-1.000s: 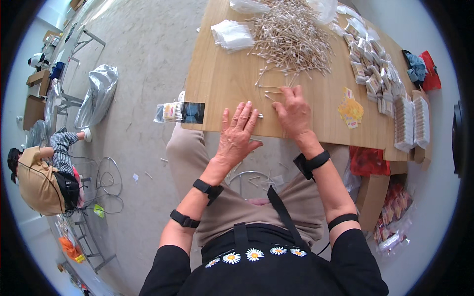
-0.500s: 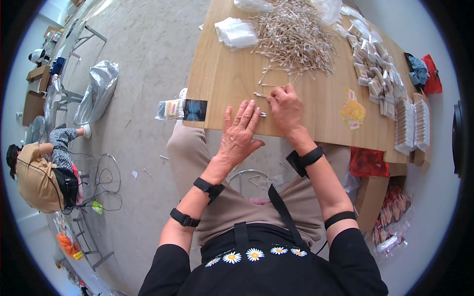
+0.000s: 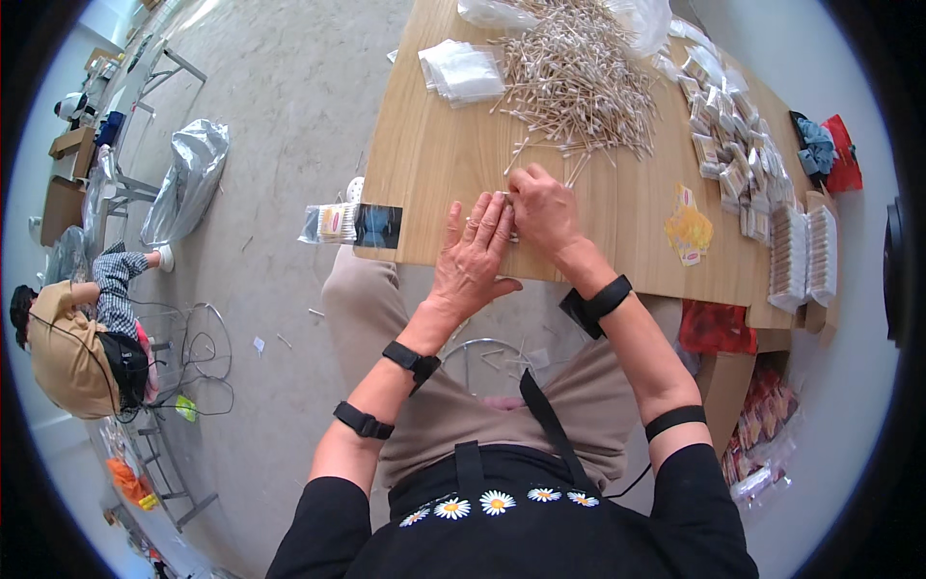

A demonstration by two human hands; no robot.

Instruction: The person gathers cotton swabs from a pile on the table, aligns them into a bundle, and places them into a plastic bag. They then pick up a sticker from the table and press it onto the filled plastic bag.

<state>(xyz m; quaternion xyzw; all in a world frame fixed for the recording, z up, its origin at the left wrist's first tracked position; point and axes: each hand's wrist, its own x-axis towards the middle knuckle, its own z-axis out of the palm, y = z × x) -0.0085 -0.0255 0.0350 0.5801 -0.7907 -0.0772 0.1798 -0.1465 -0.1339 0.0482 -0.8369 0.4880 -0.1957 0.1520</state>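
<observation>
My left hand (image 3: 471,253) lies flat near the front edge of the wooden table (image 3: 434,159), fingers stretched out. White swab tips (image 3: 514,237) peek out beside its fingers; the rest is hidden beneath. Close against those fingertips, my right hand (image 3: 545,214) is closed in a pinch on a cotton swab, mostly covered by the fingers. Beyond both hands spreads a big loose heap of cotton swabs (image 3: 579,92) with pale sticks and white tips.
Clear plastic bags (image 3: 463,72) lie left of the heap. Yellow cards (image 3: 688,230) rest to the right, before piled swab packs (image 3: 728,135) and upright rows of packs (image 3: 789,256). One swab pack (image 3: 333,223) juts past the left edge. A co-worker (image 3: 72,347) bends at far left.
My right hand has moved slightly left and up against my left fingertips. Swabs that lay in the open between the hands and the heap are now gathered or covered by fingers.
</observation>
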